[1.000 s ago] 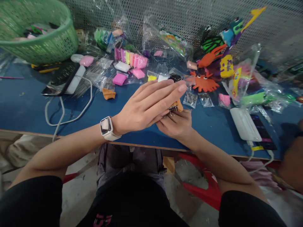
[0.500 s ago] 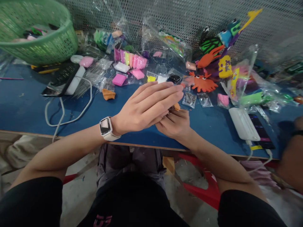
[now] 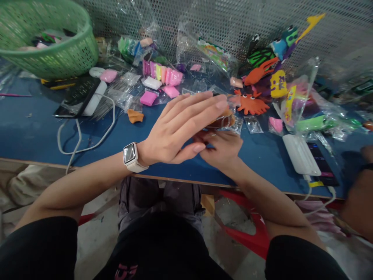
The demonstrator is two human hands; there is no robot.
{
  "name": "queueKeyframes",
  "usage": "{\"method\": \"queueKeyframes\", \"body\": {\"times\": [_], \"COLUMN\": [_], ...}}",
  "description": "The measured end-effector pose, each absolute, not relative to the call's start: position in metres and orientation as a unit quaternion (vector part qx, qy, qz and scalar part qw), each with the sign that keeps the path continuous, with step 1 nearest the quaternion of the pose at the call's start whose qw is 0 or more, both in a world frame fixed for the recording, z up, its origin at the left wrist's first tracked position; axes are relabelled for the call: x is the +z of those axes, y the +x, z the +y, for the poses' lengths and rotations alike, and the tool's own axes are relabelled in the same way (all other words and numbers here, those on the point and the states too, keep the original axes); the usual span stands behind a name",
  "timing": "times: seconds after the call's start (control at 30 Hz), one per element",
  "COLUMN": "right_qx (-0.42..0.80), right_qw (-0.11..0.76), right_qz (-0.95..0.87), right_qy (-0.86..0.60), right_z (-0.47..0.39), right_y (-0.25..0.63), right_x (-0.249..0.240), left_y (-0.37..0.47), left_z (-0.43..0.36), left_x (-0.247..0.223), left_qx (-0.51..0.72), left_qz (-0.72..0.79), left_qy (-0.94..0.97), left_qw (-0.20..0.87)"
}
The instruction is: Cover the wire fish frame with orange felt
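My left hand (image 3: 177, 132), wearing a watch (image 3: 130, 153), is stretched out flat with its fingers together and its thumb apart. It hangs over my right hand (image 3: 223, 149), whose curled fingers hold a brown piece of modelling clay (image 3: 225, 119). Part of that brown piece is hidden behind my left fingers, and its shape is blurred. A smaller orange-brown lump of clay (image 3: 135, 115) lies on the blue table (image 3: 96, 149) left of my hands. Just beyond my right hand sit an orange clay crab (image 3: 252, 103) and a small clear packet (image 3: 253, 124).
A green basket (image 3: 58, 58) stands at the back left, beside a phone and a white cable (image 3: 60, 144). Bagged pink clay (image 3: 148, 98) and several colourful packets lie along the mesh. A white power bank (image 3: 301, 155) rests at right, near another person's arm (image 3: 359, 194).
My left thumb has spread away from its fingers. My right hand has shifted slightly right and the brown clay shows more beyond my left fingers.
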State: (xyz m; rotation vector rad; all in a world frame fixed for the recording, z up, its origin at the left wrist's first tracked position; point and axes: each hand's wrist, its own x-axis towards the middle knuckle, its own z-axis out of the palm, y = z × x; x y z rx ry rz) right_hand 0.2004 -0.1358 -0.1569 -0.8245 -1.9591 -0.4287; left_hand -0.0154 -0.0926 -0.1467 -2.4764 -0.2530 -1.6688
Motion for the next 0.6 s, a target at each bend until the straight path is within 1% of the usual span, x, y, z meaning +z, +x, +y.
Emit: {"method": "queueKeyframes", "body": {"times": [0.07, 0.13, 0.2, 0.23, 0.4, 0.6], "right_qx": [-0.033, 0.100, 0.169, 0.194, 0.252, 0.242], "right_qw": [0.514, 0.579, 0.630, 0.639, 0.650, 0.640], "right_qz": [-0.758, -0.693, -0.645, -0.634, -0.622, -0.626], "right_qy": [-0.401, -0.417, -0.398, -0.389, -0.356, -0.374], "right_z": [-0.130, -0.119, -0.105, -0.097, -0.078, -0.084], "right_y": [0.206, 0.215, 0.224, 0.228, 0.237, 0.232], "right_x": [-0.155, -0.154, -0.156, -0.158, -0.171, -0.181], "left_y": [-0.019, -0.024, -0.029, -0.030, -0.034, -0.023], "left_z": [-0.087, -0.081, -0.078, -0.078, -0.082, -0.086], "left_x": [-0.149, -0.154, -0.160, -0.162, -0.167, -0.177], "left_qx": [-0.564, -0.559, -0.554, -0.552, -0.488, -0.464], "left_qz": [-0.082, -0.104, -0.138, -0.153, -0.200, -0.205], "left_qy": [-0.819, -0.822, -0.821, -0.820, -0.847, -0.857], "left_qw": [0.069, 0.044, 0.014, 0.001, -0.062, -0.094]}}
